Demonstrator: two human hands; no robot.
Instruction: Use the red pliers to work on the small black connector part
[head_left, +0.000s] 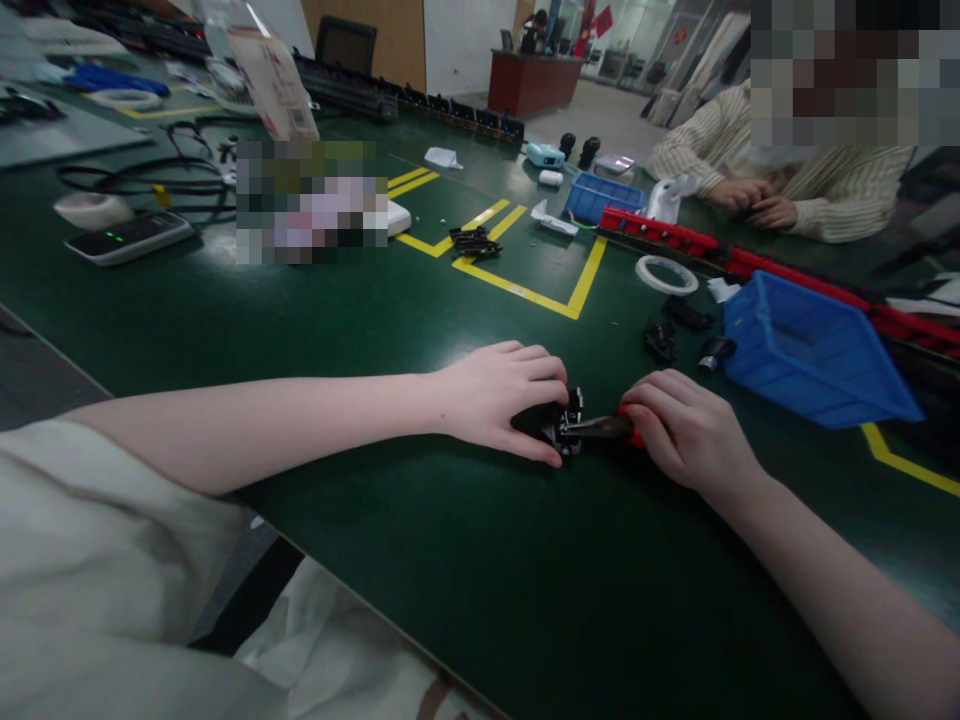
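Note:
My left hand [510, 400] is curved around a small black part with metal bits [568, 425], thumb on the near side and fingers on the far side. The part rests low over the green table. My right hand [686, 425] is closed around the red handle of a pair of pliers [600, 428]. Pointing left, the dark metal jaws reach the right side of the black part and appear to touch it. Whether the jaws are clamped on it I cannot tell. My left palm hides the part's left end.
To the right stands a blue bin [810, 350], with black parts [660, 340] and a white tape roll [666, 274] beside it. Black pieces [475, 242] lie near yellow tape lines. A device with a green display [131, 238] sits left. Across the table, another person's hands [757, 203] rest together.

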